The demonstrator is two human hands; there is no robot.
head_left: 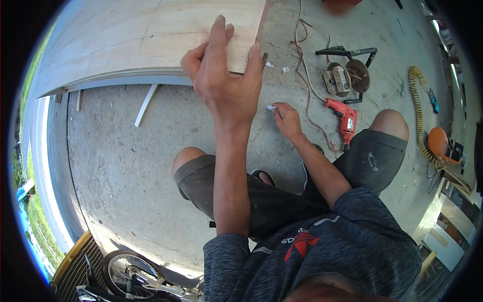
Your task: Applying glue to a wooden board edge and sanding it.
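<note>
Left hand (225,65) on pale, broad wooden panel (131,46)

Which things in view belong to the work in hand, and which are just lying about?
In hand:
wooden panel, under the left hand
small white piece, in the right hand

Apparently lying about:
red drill
cable reel
yellow coiled hose

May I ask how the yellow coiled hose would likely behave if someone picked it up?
The yellow hose would probably stretch and spring back, given its close coils. Its slim tubing suggests it is fairly light.
</note>
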